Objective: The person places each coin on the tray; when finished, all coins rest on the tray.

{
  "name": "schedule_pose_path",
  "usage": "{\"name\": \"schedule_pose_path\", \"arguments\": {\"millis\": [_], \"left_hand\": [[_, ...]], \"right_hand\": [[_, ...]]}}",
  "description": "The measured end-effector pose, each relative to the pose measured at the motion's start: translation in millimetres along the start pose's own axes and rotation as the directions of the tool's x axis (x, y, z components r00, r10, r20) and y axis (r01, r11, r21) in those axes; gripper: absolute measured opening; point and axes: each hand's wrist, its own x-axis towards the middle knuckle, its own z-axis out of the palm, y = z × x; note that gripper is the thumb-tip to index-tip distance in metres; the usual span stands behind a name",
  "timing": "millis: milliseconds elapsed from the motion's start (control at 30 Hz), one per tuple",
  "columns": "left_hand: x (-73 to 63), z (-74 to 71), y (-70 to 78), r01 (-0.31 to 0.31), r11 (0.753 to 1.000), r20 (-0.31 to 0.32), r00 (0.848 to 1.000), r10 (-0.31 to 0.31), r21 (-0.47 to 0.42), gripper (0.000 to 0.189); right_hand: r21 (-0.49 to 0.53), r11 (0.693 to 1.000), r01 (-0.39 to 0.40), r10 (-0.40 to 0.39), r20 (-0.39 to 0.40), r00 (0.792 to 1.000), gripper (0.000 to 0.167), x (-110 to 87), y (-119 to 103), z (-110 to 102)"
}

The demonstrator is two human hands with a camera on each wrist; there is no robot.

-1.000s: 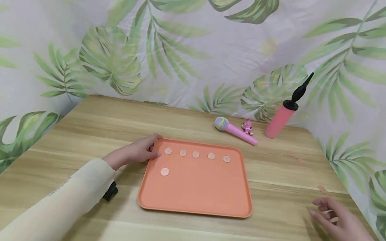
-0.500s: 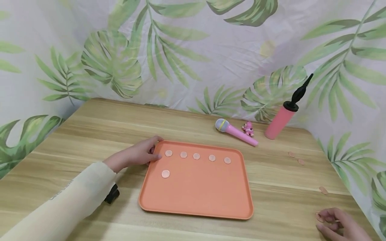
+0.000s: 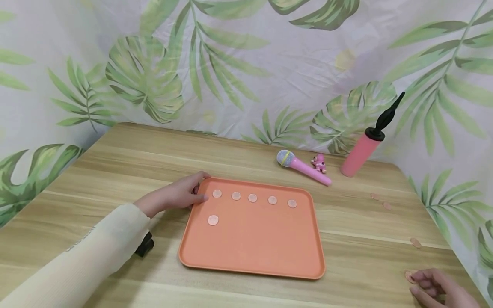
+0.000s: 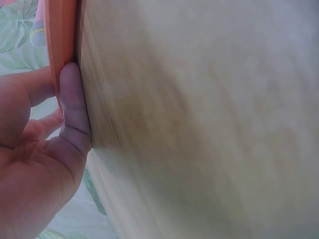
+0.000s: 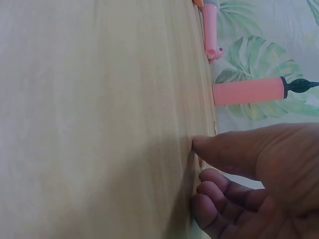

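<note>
At its upper left edge, my left hand (image 3: 181, 193) grips the orange tray (image 3: 269, 252). The left wrist view shows the tray's rim (image 4: 62, 35) between thumb and fingers. Several copper-coloured coins lie on the tray: a row along the far side, including a middle coin (image 3: 252, 198), and a single coin (image 3: 213, 220) below the row's left end. At the lower right my right hand (image 3: 443, 288) is down at the tabletop, its fingertips touching a coin (image 3: 410, 276) that they partly cover. In the right wrist view the fingers (image 5: 212, 206) are loosely curled, apart from the thumb.
More coins lie on the wooden table (image 3: 358, 239) at right: one coin (image 3: 415, 242) nearer, two farther back. Behind the tray are a pink toy microphone (image 3: 306, 169), a small pink figurine (image 3: 319, 163) and a pink hand pump (image 3: 360, 155). A black object (image 3: 145, 244) shows beside the left sleeve.
My right hand has come down slightly toward the near edge and reached the coin there. My left hand keeps its hold on the tray; the tray and its coins stay put.
</note>
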Motion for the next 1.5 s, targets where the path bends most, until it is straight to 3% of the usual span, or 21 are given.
{"name": "schedule_pose_path", "arguments": {"millis": [233,400,467,567,633,700,1167,1500], "left_hand": [[-0.4,-0.4,2.7,0.01,1.0,0.007,1.0,-0.01,-0.013,0.057],[-0.8,-0.1,2.5,0.003,1.0,0.003,1.0,-0.003,-0.013,0.058],[-1.0,0.0,1.9,-0.002,1.0,0.0,1.0,0.002,-0.008,0.059],[-0.7,-0.1,1.1,-0.001,1.0,-0.002,1.0,0.001,-0.009,0.059],[-0.3,0.1,1.1,0.004,1.0,0.0,1.0,-0.004,-0.012,0.06],[0.1,0.1,1.2,0.002,1.0,0.0,1.0,-0.002,-0.007,0.06],[0.1,-0.7,3.4,-0.013,1.0,0.002,1.0,0.014,-0.008,0.06],[0.2,0.3,4.5,-0.009,1.0,0.005,1.0,0.009,-0.012,0.06]], "right_hand": [[-0.001,0.999,-0.032,0.032,-0.036,0.999,0.032,-3.4,-4,-1],[0.014,0.998,-0.058,0.057,0.071,0.996,0.035,3.3,-1,-5],[0.011,0.992,-0.123,0.12,0.159,0.98,0.039,8.4,-1,-8],[0.004,0.976,-0.219,0.21,0.271,0.939,0.048,15.1,-2,-13],[-0.003,0.961,-0.275,0.262,0.311,0.913,0.054,18.0,-5,-16],[0.001,0.958,-0.287,0.272,0.322,0.907,0.056,18.9,-6,-18],[0.01,0.987,-0.159,0.152,0.245,0.958,0.037,17.1,0,-14],[0.003,0.983,-0.184,0.175,0.289,0.941,0.037,21.8,-10,-18]]}}
